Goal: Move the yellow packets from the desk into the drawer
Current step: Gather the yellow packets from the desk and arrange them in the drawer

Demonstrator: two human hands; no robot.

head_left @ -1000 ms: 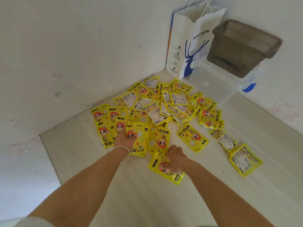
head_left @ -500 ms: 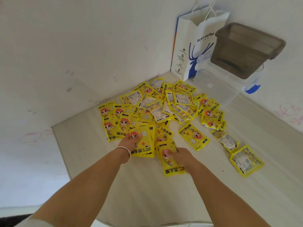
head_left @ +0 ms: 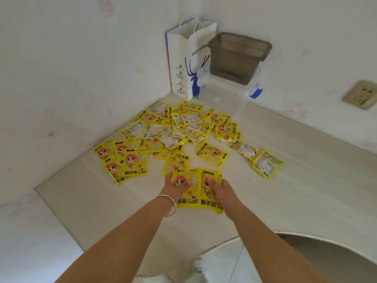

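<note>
Several yellow hand-warmer packets (head_left: 179,131) lie scattered on the pale desk (head_left: 306,180), heaped toward the corner. My left hand (head_left: 173,185), with a silver bracelet on its wrist, grips one yellow packet (head_left: 188,190) by its left side. Beside it, my right hand (head_left: 219,187) grips a second yellow packet (head_left: 210,198). The two held packets sit side by side at the near edge of the heap, with their lower ends toward me. No drawer is in view.
A white paper bag with a blue deer (head_left: 189,60) stands in the corner. A dark plastic tub (head_left: 238,56) rests on a clear box (head_left: 228,88) beside it. A wall socket (head_left: 362,94) is at right. The desk's curved front edge (head_left: 306,234) runs at lower right.
Both hands have drawn back toward me and closer together, each bringing a yellow packet out of the heap. The camera has pulled back, so the desk's front edge now shows.
</note>
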